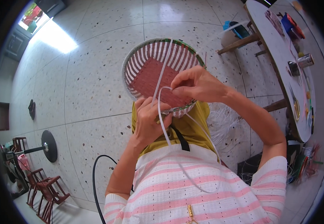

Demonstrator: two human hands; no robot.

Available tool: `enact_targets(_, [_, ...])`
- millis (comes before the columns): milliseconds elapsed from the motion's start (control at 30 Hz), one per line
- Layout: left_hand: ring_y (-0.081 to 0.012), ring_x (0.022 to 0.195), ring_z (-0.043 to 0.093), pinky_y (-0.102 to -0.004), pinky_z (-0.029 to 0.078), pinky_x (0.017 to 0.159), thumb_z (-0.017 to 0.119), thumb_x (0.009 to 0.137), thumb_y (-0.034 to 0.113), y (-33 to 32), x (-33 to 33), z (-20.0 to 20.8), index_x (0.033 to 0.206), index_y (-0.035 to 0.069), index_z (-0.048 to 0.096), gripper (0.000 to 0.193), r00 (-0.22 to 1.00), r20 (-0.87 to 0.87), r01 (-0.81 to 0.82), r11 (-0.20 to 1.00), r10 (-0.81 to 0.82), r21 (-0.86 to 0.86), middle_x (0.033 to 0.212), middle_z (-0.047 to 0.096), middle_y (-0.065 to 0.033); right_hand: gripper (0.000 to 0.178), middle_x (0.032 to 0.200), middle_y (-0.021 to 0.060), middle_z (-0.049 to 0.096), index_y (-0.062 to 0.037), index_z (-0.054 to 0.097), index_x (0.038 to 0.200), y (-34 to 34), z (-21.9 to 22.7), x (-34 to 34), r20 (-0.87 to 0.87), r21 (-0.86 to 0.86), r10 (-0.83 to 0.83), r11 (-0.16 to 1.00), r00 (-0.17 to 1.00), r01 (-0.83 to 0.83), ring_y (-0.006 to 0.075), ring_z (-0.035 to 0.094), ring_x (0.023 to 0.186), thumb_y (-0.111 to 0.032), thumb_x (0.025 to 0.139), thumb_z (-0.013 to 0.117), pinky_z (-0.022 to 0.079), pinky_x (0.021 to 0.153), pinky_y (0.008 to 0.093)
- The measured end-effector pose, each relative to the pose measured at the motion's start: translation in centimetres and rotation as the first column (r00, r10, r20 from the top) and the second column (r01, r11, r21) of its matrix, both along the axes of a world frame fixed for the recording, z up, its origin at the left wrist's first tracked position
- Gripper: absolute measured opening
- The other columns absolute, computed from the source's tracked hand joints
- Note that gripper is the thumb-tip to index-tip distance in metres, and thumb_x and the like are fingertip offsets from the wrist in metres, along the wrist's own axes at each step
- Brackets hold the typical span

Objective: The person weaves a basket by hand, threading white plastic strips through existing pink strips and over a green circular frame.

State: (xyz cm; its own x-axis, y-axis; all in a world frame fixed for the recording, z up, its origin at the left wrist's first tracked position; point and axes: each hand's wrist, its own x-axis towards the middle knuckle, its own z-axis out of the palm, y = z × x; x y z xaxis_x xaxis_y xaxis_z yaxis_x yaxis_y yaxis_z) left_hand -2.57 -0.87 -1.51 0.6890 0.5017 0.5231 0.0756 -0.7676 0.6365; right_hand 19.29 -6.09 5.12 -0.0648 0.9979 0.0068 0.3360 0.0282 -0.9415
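A round woven basket (156,76) with a dark red bottom and red-and-white striped sides rests at my lap, its open top toward me. White and green bands wrap its rim. My left hand (149,118) is closed on the near rim. A thin white plastic strip (162,120) loops up beside that hand and trails down over my striped top. My right hand (198,85) pinches this strip between thumb and fingers, above the basket's right side. Another white length (164,69) stretches across the basket from the far rim to my left hand. The fingertips partly hide the near rim.
A pile of white strips (227,125) lies on the speckled floor to the right. Beyond stands a white-topped table (281,59) with scissors (295,106) and a metal can (305,60) on it. Small wooden chairs (48,186) and a round black base (50,146) are at left.
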Motion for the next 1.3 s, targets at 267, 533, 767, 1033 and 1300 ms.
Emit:
enact_targets(267, [-0.0212,0.077,0.063,-0.0356,0.039,0.079,0.081,0.064,0.004,-1.9,-0.9,-0.1,0.084,0.01,0.063,0.027,0.998,0.027,-0.052,0.999,0.053,-0.015,0.078,0.064,-0.0026,0.011,0.084,0.0064,0.071,0.0018,0.068,0.095,0.5,-1.8,-0.7,-0.374,-0.481,0.1,0.83,0.922,-0.284,0.0101,0.069,0.075,-0.004,0.087,0.072,0.059,0.069,0.0228])
enact_targets(533, [-0.0227,0.079,0.063,-0.0373,0.038,0.085,0.081,0.06,0.002,-2.8,-1.7,-0.4,0.088,0.01,0.063,0.034,0.999,0.001,-0.044,0.999,0.044,0.0,0.081,0.065,-0.0044,0.012,0.081,0.0066,0.071,0.0012,0.067,0.094,0.5,-2.8,-1.6,-0.348,-0.569,0.085,0.772,0.934,-0.282,0.0109,0.069,0.074,-0.002,0.085,0.074,0.058,0.067,0.0225])
enact_targets(767, [-0.0219,0.078,0.063,-0.036,0.037,0.079,0.08,0.063,0.003,-3.1,-1.8,0.1,0.085,0.011,0.061,0.03,0.999,0.002,-0.035,0.999,0.035,0.017,0.082,0.065,-0.004,0.012,0.079,0.0068,0.07,0.0021,0.067,0.093,-0.2,-3.1,-2.0,-0.358,-0.528,0.109,0.795,0.927,-0.297,0.0108,0.068,0.072,-0.004,0.086,0.073,0.057,0.065,0.0234])
enact_targets(1033, [-0.0217,0.078,0.062,-0.0358,0.037,0.079,0.081,0.062,0.005,-3.0,-1.9,-0.3,0.085,0.011,0.062,0.03,0.999,0.0,-0.037,0.999,0.037,0.016,0.082,0.065,-0.0042,0.01,0.076,0.0063,0.068,0.0021,0.068,0.09,0.2,-2.9,-2.3,-0.34,-0.477,0.151,0.823,0.928,-0.309,0.0105,0.065,0.066,0.0,0.081,0.073,0.054,0.057,0.022])
enact_targets(1300, [-0.0228,0.076,0.063,-0.0376,0.038,0.084,0.079,0.059,0.002,-2.4,-0.8,-0.7,0.087,0.01,0.061,0.034,0.998,0.019,-0.061,0.998,0.061,0.001,0.081,0.066,-0.0039,0.012,0.087,0.0063,0.071,0.0019,0.071,0.093,1.0,-3.4,-1.4,-0.308,-0.424,0.244,0.83,0.92,-0.362,0.0104,0.066,0.079,0.002,0.081,0.071,0.056,0.07,0.0244])
